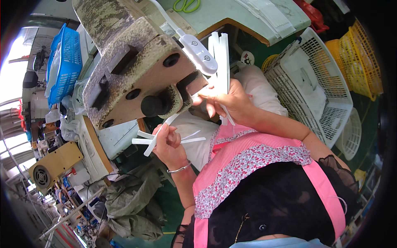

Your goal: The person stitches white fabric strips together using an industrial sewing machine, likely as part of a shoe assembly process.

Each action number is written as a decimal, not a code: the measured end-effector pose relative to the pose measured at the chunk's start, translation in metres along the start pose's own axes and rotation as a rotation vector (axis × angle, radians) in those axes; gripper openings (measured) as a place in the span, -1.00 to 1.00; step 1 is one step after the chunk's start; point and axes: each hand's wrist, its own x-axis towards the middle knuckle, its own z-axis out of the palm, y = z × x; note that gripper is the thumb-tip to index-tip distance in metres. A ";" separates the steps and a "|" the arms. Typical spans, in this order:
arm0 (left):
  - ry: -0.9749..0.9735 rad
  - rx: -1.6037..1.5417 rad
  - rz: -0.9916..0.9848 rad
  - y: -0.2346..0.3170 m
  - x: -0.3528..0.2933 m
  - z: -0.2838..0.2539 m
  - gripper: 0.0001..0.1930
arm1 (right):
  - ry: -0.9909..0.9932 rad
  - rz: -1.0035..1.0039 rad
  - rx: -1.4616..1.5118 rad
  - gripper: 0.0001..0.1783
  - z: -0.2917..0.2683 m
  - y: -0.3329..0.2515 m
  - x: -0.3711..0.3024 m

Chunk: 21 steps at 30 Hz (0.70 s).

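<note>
My left hand (pixel 168 145), with a bangle at its wrist, is closed around several narrow white strips (pixel 142 141). One strip (pixel 170 120) slants up from those fingers to the underside of a speckled grey machine head (pixel 124 78). A bundle of longer white strips (pixel 222 58) stands up out of my right hand (pixel 231 101). That hand is closed, its fingertips beside the machine's lower block (pixel 192 84). What its fingertips touch there is partly hidden. A white lamp unit with buttons (pixel 199 53) hangs just left of the bundle.
At the top, a pale table (pixel 289 18) carries flat white strips and green-handled scissors (pixel 187 5). White (pixel 331 103) and yellow (pixel 362 58) baskets stand at the right. A blue basket (pixel 65 66) is at the left, above bags, grey-green cloth (pixel 132 202) and a motor plate (pixel 56 163).
</note>
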 end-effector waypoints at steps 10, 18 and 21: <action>-0.027 -0.089 0.022 -0.008 -0.009 -0.035 -0.81 | 0.057 0.102 -0.006 -0.83 0.022 0.005 -0.007; 0.232 -0.035 0.295 -0.001 -0.002 -0.020 -0.48 | 0.144 0.150 0.097 -0.68 0.012 0.015 -0.017; -0.157 -0.071 0.370 -0.008 0.006 -0.033 -0.55 | 0.262 0.057 0.261 -0.43 -0.005 0.015 -0.010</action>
